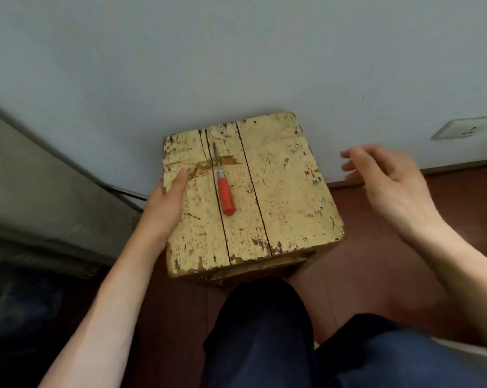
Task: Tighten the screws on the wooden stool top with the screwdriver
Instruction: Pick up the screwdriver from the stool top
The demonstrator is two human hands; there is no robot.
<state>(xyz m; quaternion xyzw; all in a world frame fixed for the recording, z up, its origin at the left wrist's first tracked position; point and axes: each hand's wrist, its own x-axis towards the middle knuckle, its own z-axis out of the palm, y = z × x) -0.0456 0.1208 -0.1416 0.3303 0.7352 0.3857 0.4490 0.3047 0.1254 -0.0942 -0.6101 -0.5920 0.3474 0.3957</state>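
Note:
The wooden stool top (281, 191) is a worn, cream-painted slab of planks in front of my knees. A screwdriver (225, 191) with an orange-red handle lies loose on its middle plank, shaft pointing away from me. Three silver screws stick up along the right edge: a far screw (294, 148), a middle screw (316, 180) and a near screw (318, 209). My left hand (163, 205) grips the stool's left edge, thumb lying on top. My right hand (387, 180) hovers to the right of the stool, fingers spread and relaxed, holding nothing and blurred.
A pale wall (236, 65) rises right behind the stool, with a white socket (460, 127) low on the right. A grey panel (40, 177) and a dark cable (124, 194) lie on the left. My dark trouser legs (264, 337) are below, over reddish-brown floor (460, 208).

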